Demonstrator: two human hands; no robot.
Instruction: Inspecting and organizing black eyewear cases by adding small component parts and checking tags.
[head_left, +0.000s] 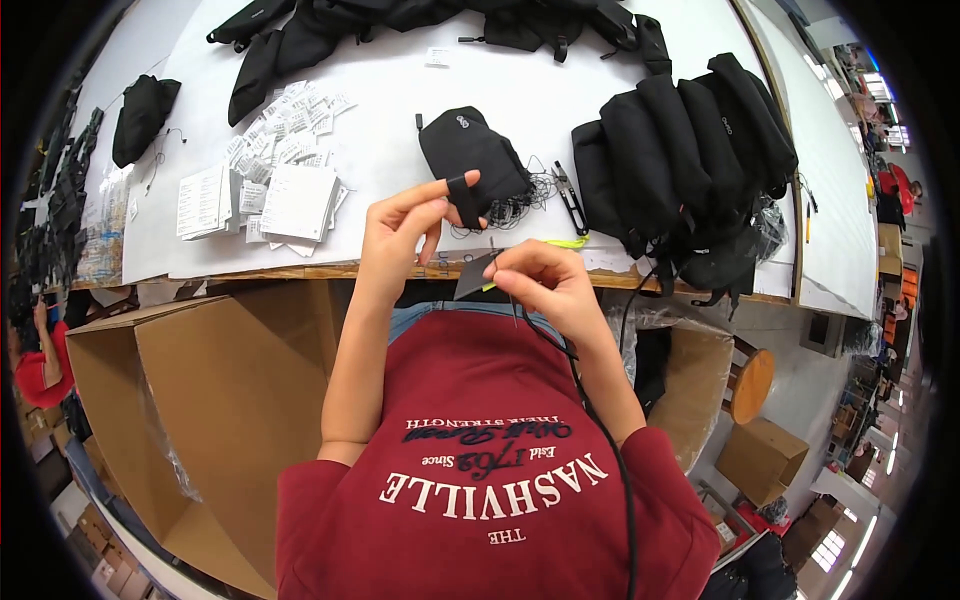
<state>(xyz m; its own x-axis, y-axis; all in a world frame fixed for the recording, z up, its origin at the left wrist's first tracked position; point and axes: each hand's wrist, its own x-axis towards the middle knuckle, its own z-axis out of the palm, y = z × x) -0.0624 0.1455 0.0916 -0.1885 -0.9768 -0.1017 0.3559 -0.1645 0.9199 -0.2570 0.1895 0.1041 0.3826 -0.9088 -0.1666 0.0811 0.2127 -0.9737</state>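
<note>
My left hand is raised over the table's near edge, with a narrow black strap looped at its index finger and the thumb closed toward it. Close by on the right, my right hand is pinched; a dark grey flat piece shows at its fingertips, but what exactly the fingers grip is unclear. Just beyond both hands lies a black zippered pouch, with a tangle of black thread at its lower edge. Thread snips rest to its right, near a neon-green cord.
Several stuffed black pouches are lined up at the right. White printed tags lie in stacks at the left, with more black pouches along the back. An open cardboard box stands below the table's wooden edge. A black cable runs down my shirt.
</note>
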